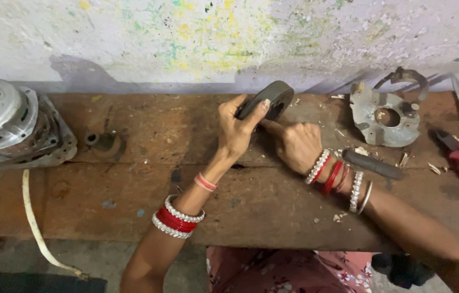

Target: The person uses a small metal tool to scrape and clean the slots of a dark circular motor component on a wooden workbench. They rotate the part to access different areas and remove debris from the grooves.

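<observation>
Dark ring (266,99) is pinched by thumb and fingers of left hand (236,133), held tilted above the wooden bench (131,184), left of the metal plate (384,116). Right hand (296,145) is loosely curled beneath, forefinger at the ring's underside; anything held cannot be told. Ring is best kept steady, edge-gripped only.

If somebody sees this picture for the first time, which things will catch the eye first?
First the two hands at the centre: the left hand holds up a dark ring, and the right hand touches it from below. Next, the silver motor at the left end of the wooden bench.
</observation>
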